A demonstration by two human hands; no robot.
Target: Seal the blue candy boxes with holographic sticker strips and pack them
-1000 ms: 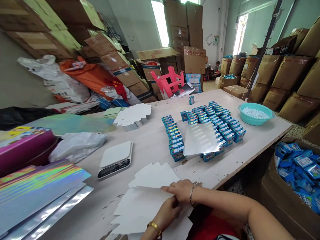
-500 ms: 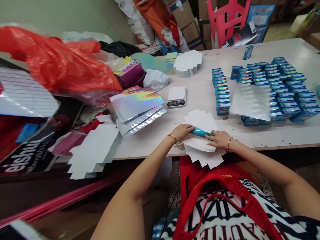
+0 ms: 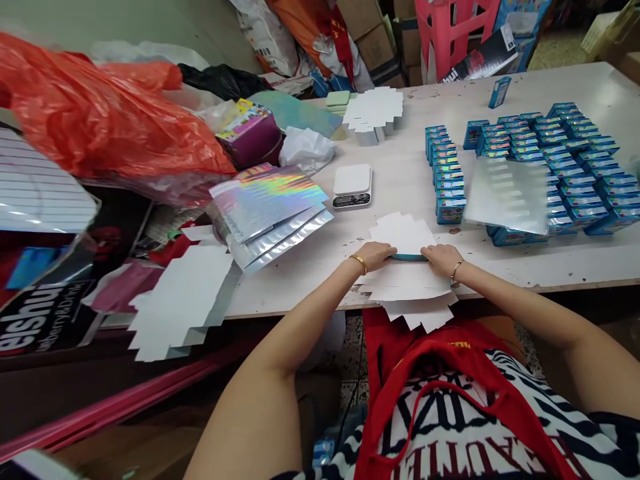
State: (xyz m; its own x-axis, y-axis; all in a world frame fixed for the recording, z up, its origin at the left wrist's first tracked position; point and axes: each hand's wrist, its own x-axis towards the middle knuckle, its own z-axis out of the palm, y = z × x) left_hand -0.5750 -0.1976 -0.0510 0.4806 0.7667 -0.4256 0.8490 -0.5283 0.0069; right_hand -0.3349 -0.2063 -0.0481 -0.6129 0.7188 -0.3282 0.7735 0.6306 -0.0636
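In front of me a flat box blank (image 3: pixel 410 283), white on the side facing me, is bent up so that a narrow teal strip of its printed face shows. My left hand (image 3: pixel 376 255) grips the left end of the fold with its fingers closed. At the other end my right hand (image 3: pixel 442 259) is closed on the same blank. More white box blanks (image 3: pixel 403 229) lie beneath and behind it. Their notched flaps (image 3: pixel 425 313) stick out over the table's front edge.
Blue printed boxes (image 3: pixel 575 193) stand in rows at right, partly under a translucent sheet (image 3: pixel 507 197). A white scale (image 3: pixel 353 187) sits behind my hands. Silvery pouches (image 3: pixel 270 207) and more white blanks (image 3: pixel 183 293) lie at left. A pink stool (image 3: pixel 450 37) stands beyond the table.
The blank's broad teal face has turned to a thin strip as the blank bent. Both hands now pinch the fold's ends, where the right fingers had lain stretched across it. The view has shifted slightly.
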